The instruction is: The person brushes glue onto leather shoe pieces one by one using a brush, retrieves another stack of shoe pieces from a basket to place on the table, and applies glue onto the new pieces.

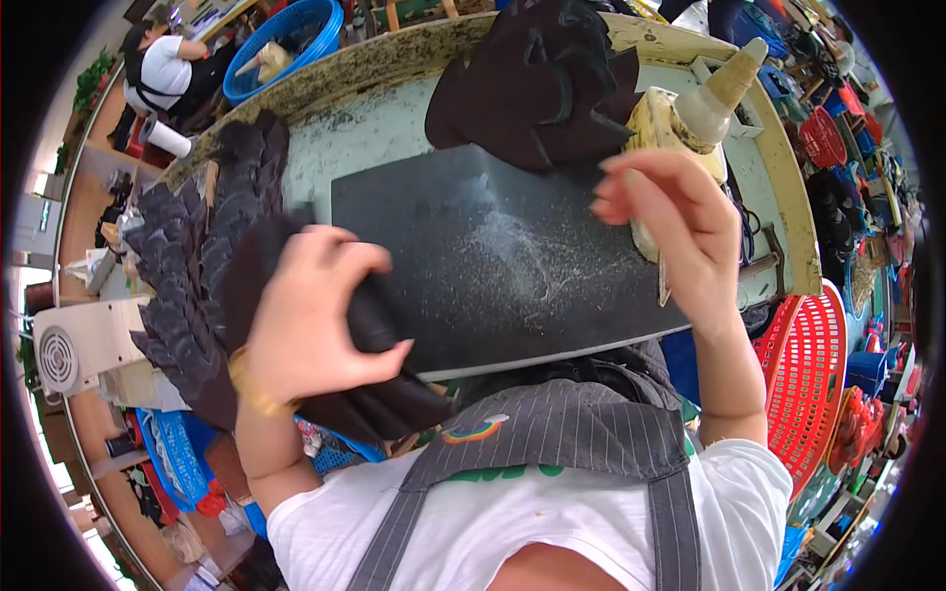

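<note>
My left hand [313,320], blurred by motion, is over dark leather-like pieces [372,320] at the table's left edge. Its thumb and fingers are spread apart, and the dark material bends down beneath it. Raised above the right side of a black work board [463,246], my right hand [680,222] has its fingers curled in toward the thumb. Whatever may be between those fingertips is too small or hidden to see. Pale dust and scratches mark the board. Behind the right hand stands a yellowed container [655,120] with a cone-shaped top [724,94].
Overlapping dark pieces [182,256] are layered at the left, and more dark cut pieces [537,84] lie at the back. A raised wooden rim [394,54] borders the table. A red basket [808,384] stands right, blue baskets [286,49] far left, near a seated person [163,74].
</note>
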The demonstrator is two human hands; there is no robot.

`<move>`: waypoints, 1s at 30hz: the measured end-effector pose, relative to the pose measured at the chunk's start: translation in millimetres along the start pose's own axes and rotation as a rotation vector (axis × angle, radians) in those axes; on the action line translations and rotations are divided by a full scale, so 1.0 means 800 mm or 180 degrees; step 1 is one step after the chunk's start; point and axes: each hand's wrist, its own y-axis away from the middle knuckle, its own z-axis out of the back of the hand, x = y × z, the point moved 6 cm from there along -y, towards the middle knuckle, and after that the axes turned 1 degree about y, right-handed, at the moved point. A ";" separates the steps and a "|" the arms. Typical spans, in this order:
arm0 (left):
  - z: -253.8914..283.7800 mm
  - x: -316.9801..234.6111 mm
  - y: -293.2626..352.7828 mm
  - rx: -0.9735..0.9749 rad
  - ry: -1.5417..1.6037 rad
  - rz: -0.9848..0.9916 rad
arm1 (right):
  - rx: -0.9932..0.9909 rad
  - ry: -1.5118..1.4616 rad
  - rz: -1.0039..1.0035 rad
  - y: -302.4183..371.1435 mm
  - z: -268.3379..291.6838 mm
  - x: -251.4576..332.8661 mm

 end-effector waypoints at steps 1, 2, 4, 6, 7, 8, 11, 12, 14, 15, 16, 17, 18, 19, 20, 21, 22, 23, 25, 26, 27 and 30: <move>-0.041 0.004 -0.003 0.0251 0.0001 -0.0096 | -0.0133 0.0230 -0.0127 0.016 0.020 -0.013; -0.087 0.013 -0.004 0.0513 0.0278 -0.0041 | -0.0223 0.0596 -0.0245 0.035 0.036 -0.025; -0.163 0.024 -0.007 0.0659 0.0645 -0.0083 | -0.0257 0.1049 -0.0589 0.084 0.063 -0.053; -0.188 0.012 -0.018 0.0661 0.0676 -0.0057 | -0.0354 0.1588 -0.0444 0.122 0.081 -0.051; -0.190 0.003 -0.024 0.0603 0.0720 -0.0178 | -0.0387 0.2113 -0.0304 0.138 0.086 -0.047; -0.191 -0.008 -0.036 0.0556 0.0734 -0.0181 | -0.0425 0.2133 -0.0311 0.149 0.094 -0.048; -0.226 -0.012 -0.068 0.0531 0.0903 -0.0009 | -0.0486 0.2689 -0.0411 0.169 0.109 -0.057; -0.231 -0.011 -0.073 0.0495 0.0863 -0.0035 | -0.0444 0.2815 -0.0216 0.170 0.109 -0.058; -0.224 -0.008 -0.078 0.0209 0.0478 -0.0162 | -0.0397 0.2858 -0.0066 0.170 0.105 -0.067; -0.210 -0.011 -0.069 -0.0033 0.0165 -0.0276 | -0.0382 0.2814 -0.0114 0.173 0.096 -0.060; -0.204 -0.011 -0.062 -0.0108 0.0208 -0.0156 | -0.0248 0.2598 -0.0123 0.168 0.086 -0.061; -0.195 -0.012 -0.045 -0.0178 0.0183 -0.0084 | -0.0084 0.2362 -0.0079 0.162 0.067 -0.054; -0.193 -0.016 -0.031 -0.0232 0.0175 -0.0132 | 0.0055 0.2095 -0.0100 0.154 0.042 -0.051; -0.198 -0.023 -0.031 -0.0315 0.0215 -0.0266 | 0.0143 0.1920 -0.0125 0.144 0.019 -0.053; -0.203 -0.026 -0.032 -0.0474 0.0358 -0.0210 | 0.0489 0.1996 -0.0391 0.136 -0.001 -0.071; -0.209 -0.024 -0.033 -0.0567 0.0552 -0.0229 | 0.0678 0.1754 -0.0787 0.129 -0.018 -0.105; -0.218 -0.016 -0.037 -0.0509 0.0619 -0.0098 | 0.0780 0.1508 -0.1057 0.117 -0.034 -0.136; -0.225 -0.009 -0.036 -0.0409 0.0661 0.0074 | 0.0645 0.1320 -0.0822 0.119 -0.045 -0.164; -0.210 -0.014 -0.029 -0.0417 0.0498 0.0176 | 0.0421 0.0912 -0.0755 0.129 -0.061 -0.199; -0.209 -0.014 -0.024 -0.0379 0.0373 0.0248 | 0.0438 0.0769 -0.0916 0.131 -0.065 -0.201; -0.206 -0.019 -0.020 -0.0156 0.0206 0.0324 | 0.0462 0.0582 -0.1119 0.135 -0.072 -0.202; -0.208 -0.028 -0.025 -0.0075 -0.0056 0.0226 | 0.0618 -0.0855 -0.1688 0.134 -0.082 -0.223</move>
